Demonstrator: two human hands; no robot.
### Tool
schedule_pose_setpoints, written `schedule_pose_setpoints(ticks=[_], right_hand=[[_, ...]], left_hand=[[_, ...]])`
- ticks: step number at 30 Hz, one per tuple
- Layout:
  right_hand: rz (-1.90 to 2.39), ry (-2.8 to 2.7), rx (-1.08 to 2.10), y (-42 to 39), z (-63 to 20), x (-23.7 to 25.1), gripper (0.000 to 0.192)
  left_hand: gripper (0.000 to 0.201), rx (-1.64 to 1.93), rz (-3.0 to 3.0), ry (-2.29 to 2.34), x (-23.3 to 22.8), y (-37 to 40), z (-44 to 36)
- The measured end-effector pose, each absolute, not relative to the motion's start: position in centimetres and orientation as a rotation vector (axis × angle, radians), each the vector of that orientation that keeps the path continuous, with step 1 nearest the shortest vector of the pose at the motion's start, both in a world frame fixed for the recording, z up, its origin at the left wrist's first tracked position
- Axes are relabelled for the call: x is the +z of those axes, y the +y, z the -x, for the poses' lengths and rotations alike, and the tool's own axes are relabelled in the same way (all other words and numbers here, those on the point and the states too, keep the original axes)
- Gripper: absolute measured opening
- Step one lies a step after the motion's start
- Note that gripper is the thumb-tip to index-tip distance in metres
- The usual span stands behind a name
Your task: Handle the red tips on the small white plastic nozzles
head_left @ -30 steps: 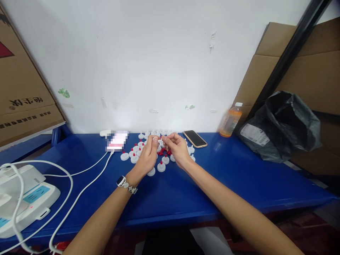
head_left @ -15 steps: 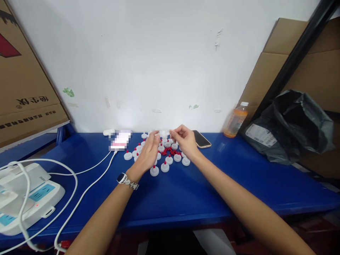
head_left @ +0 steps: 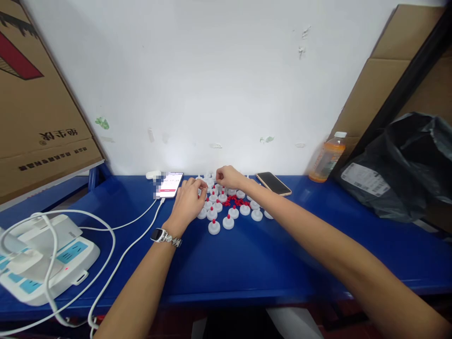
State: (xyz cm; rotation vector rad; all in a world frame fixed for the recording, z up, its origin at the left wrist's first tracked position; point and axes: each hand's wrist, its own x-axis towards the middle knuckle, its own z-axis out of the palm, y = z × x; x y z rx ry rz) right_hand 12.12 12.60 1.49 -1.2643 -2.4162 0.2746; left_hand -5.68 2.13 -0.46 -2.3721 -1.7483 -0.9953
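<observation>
Both hands reach into the white caps [head_left: 226, 207] and red plugs [head_left: 233, 201] clustered on the blue counter [head_left: 247, 263]. The left hand [head_left: 187, 203] rests loosely curled on caps; the right hand [head_left: 228, 177] pinches at the far caps (its catch is hidden). This looks like picking up the next piece; seating a plug would need a fine pinch.

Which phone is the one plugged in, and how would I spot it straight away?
Start at the blue table and look to its back edge by the white wall. Just beyond the person's left hand lies a phone with a white cable running to it. Unlike the dark phone further right, its screen is lit.
</observation>
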Motion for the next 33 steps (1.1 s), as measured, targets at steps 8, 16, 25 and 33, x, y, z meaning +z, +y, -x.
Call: schedule_pose_setpoints(ticks=[8, 16, 25, 33], right_hand=[[1.345, -2.454, 0.181, 12.4, -10.1, 2.7, 0.022], [1.243, -2.414, 0.306, 11.5, -8.8, 2.3, 0.006], [0.804, -1.699, 1.079, 5.9, -14.4, 1.2, 0.027], [1.226, -2.34, 0.249, 3.7, -17.0, 0.2, 0.014]], left_hand=[[0.021, -1.027, 2.26, -1.87, -0.4, 2.5, 6.8], [0.02, -1.04, 2.265, -1.885, -0.7, 2.5, 6.9], [0.034, -1.412, 2.59, -1.633, 0.0, 1.2, 4.1], [0.039, -1.407, 2.681, -1.575, 0.0, 0.7, 2.8]])
